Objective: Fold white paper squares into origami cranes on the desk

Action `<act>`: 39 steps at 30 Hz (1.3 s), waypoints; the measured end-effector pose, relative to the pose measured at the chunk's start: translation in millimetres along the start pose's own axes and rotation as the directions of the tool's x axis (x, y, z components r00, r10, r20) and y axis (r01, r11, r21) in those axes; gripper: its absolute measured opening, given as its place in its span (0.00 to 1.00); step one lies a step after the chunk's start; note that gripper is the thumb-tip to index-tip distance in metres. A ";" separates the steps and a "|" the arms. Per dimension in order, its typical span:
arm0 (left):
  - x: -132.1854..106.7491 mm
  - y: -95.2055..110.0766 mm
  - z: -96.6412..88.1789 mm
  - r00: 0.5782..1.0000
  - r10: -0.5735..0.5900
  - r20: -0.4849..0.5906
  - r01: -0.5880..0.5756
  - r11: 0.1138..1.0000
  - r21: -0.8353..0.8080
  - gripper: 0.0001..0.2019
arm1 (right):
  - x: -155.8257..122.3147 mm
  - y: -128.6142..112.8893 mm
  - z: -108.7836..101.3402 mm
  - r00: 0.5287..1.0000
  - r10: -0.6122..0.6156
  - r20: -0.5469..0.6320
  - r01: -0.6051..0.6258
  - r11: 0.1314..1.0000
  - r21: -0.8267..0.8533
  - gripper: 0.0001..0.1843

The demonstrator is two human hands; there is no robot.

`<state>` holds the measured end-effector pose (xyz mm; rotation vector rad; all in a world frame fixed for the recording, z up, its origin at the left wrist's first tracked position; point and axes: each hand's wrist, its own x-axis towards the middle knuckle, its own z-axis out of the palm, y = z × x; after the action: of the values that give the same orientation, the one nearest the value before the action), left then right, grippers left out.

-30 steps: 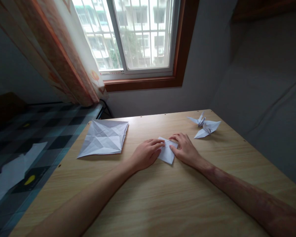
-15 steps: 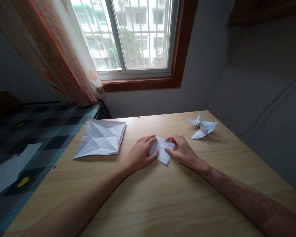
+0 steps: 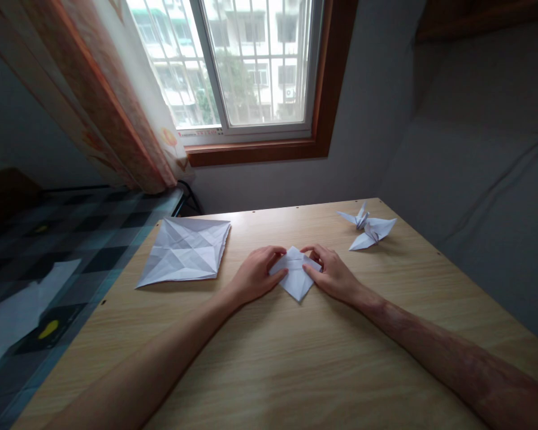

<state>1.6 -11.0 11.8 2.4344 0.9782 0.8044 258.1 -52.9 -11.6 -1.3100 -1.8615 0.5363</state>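
A small folded white paper [image 3: 295,279] lies on the wooden table [image 3: 296,358], its point towards me. My left hand [image 3: 254,276] pinches the paper's left edge between thumb and fingers. My right hand [image 3: 332,275] pinches its right edge the same way. Both hands rest on the tabletop on either side of the piece.
A creased, unfolded white sheet [image 3: 183,252] lies at the table's left. A finished paper crane [image 3: 368,227] stands at the far right. A window and a curtain [image 3: 116,89] are behind; a checked surface [image 3: 49,263] with white paper lies left of the table.
The folded paper has turned slightly, so its lower point now faces me. Both hands shifted their grip along its edges and stayed on it.
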 end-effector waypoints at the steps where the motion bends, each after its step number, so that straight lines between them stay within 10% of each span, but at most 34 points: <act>1: -0.3 0.5 -0.3 1.000 0.003 0.005 -0.003 1.000 -0.005 0.19 | -0.1 -0.6 -0.3 1.000 -0.006 0.002 0.006 1.000 -0.001 0.15; 7: -2.0 5.6 -3.2 0.995 0.070 0.068 -0.071 0.997 0.009 0.29 | -1.4 -0.5 -1.0 0.999 0.038 0.000 -0.038 0.998 0.046 0.14; 21: -4.5 5.6 0.7 0.984 0.131 0.122 -0.150 0.975 0.162 0.17 | -2.7 5.2 1.4 0.998 -0.011 -0.067 0.009 1.000 -0.024 0.18; 39: -1.2 -5.8 3.5 0.998 0.054 -0.045 -0.042 0.970 0.240 0.06 | -2.4 -1.1 -2.6 0.999 -0.020 -0.046 0.020 1.000 0.005 0.10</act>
<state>0.2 -8.5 5.6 2.6626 1.0952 0.8097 259.9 -55.8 -10.1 -1.2887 -1.8326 0.4966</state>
